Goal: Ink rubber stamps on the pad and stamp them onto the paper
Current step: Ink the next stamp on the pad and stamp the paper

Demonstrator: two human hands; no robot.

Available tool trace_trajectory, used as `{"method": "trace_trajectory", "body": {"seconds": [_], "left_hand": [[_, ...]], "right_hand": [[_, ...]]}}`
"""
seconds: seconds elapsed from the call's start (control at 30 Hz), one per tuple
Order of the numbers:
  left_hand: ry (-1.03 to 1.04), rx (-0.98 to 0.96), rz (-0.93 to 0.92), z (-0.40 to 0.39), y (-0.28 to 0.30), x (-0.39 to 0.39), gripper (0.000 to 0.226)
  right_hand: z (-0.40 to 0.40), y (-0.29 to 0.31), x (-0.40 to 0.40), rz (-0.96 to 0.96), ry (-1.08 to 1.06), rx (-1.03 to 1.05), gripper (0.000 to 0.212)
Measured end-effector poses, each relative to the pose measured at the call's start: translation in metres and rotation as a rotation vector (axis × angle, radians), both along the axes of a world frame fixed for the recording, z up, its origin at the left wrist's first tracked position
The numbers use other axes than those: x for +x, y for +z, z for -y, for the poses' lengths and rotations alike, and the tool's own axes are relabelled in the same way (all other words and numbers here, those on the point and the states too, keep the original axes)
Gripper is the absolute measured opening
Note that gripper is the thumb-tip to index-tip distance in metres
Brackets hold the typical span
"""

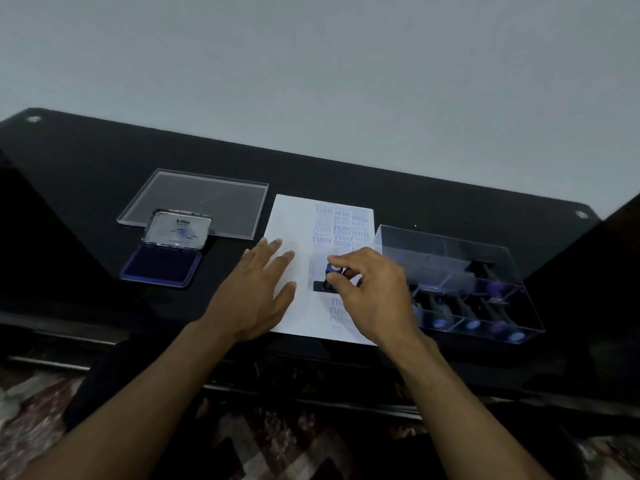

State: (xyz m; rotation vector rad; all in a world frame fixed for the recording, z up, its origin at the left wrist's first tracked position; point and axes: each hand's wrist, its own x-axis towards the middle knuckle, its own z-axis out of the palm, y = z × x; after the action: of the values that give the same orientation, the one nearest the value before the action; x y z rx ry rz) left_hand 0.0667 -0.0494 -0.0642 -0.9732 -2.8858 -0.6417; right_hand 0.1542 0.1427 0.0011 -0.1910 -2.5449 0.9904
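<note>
A white sheet of paper (294, 223) lies on the black table, its right half covered with several blue stamped words. My right hand (374, 292) pinches the blue-topped handle of a rubber stamp (333, 270), whose black base rests on the paper. My left hand (256, 292) lies flat with straight fingers on the paper's left edge. The open ink pad (161, 268), blue with its metal lid raised, sits to the left of the paper.
A clear plastic box (460, 271) holding several more stamps stands right of the paper. Its clear lid (197, 199) lies flat behind the ink pad. The black table (104, 168) ends near my forearms; a patterned floor shows below.
</note>
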Motion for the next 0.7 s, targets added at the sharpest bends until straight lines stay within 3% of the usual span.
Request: {"method": "trace_trajectory", "body": {"seconds": [0.7], "left_hand": [[-0.029,-0.083,-0.017,-0.001,-0.011,-0.011,0.072]], "right_hand": [[0.004,-0.016,-0.006,-0.047,0.060,0.006,0.020]]}}
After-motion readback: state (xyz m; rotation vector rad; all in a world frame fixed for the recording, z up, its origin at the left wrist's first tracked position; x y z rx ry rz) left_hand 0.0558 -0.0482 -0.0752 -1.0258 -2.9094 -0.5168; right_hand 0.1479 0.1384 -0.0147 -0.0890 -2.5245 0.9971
